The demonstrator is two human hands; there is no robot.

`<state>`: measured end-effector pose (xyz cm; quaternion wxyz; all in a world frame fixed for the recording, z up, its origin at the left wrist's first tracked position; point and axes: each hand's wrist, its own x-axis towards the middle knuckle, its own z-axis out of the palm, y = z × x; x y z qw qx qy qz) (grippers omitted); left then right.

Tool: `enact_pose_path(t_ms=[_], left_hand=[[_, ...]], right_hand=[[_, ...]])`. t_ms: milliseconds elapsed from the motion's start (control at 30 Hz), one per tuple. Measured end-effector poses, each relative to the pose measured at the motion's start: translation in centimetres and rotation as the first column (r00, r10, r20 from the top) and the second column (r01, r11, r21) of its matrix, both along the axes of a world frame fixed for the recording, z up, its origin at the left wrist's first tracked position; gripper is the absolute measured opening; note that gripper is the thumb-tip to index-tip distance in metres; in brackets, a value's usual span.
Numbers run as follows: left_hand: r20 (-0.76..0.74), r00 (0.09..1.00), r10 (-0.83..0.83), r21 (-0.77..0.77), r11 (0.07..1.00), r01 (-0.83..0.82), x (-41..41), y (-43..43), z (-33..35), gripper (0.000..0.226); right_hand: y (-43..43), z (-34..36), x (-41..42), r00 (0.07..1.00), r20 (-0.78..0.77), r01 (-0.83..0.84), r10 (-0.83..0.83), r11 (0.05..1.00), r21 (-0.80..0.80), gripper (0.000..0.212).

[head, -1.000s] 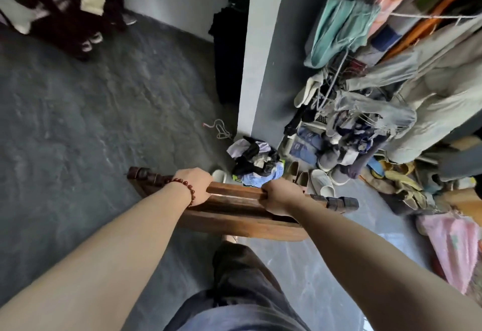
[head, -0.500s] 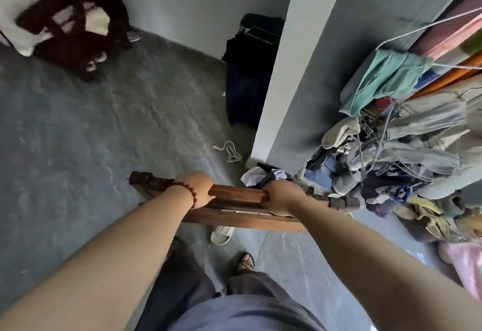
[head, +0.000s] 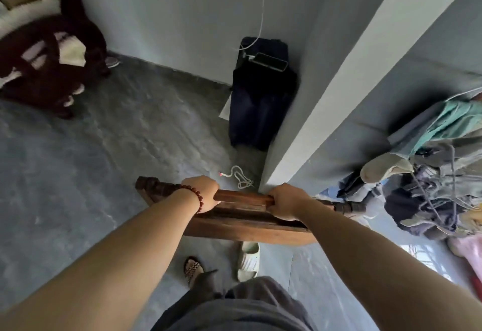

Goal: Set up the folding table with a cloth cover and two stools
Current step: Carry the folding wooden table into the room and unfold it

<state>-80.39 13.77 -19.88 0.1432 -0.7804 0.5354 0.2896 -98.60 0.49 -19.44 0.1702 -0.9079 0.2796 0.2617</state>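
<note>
Low at the frame's centre, my left hand (head: 200, 193) and right hand (head: 286, 201) wrap their fingers round the top rail of the folded dark-brown wooden table (head: 242, 224), carrying it; next, I judge, it needs standing on the bare grey floor (head: 78, 174) at left and unfolding.

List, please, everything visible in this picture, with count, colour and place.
folded table: 1, brown wood, centre
dark bag: 1, navy-black, upright beside the pillar
phone: 1, black, on top of the bag
cable: 1, white, runs up from the phone
cord: 1, white, floor at the pillar's foot
slipper: 1, pale, floor below the table
clothes heap: 1, mixed colours, right edge
bundle: 1, maroon and cream, top left
bead bracelet: 1, red-brown, left wrist
sandalled foot: 1, floor beside the slipper
left hand: 1, grips the table's top rail
right hand: 1, grips the same rail
</note>
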Motion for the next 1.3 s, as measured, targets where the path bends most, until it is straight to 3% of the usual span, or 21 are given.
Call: enact_pose_path(t_ms=[367, 500, 800, 1067, 1300], left_hand=[[0.06, 0.997, -0.053, -0.019, 0.998, 0.054, 12.0, -0.8, 1.0, 0.033], [0.048, 0.996, -0.069, 0.037, 0.997, 0.068, 15.9, -3.1, 1.3, 0.033], [0.014, 0.998, -0.056, 0.045, 0.997, 0.055, 24.4, -9.6, 0.3, 0.035], [-0.013, 0.991, -0.13, 0.01, 0.991, 0.13, 31.3, -13.8, 0.0, 0.032], [-0.03, 0.954, -0.298, 0.009, 0.954, 0.299, 39.4, -18.5, 0.0, 0.038]], right_hand=[[-0.8, -1.9, 11.9, 0.998, 0.01, 0.056, -0.056, 0.997, 0.047, 0.021], [-2.9, -2.5, 15.8, 0.999, 0.001, 0.034, -0.034, 0.997, 0.075, 0.011], [-9.3, -2.8, 24.4, 0.997, -0.045, 0.068, -0.064, 0.991, 0.113, 0.01], [-12.3, -1.9, 30.6, 0.989, -0.096, 0.119, -0.111, 0.99, 0.077, 0.01], [-13.2, -0.8, 36.9, 0.954, -0.083, 0.293, -0.288, 0.954, 0.056, 0.007]])
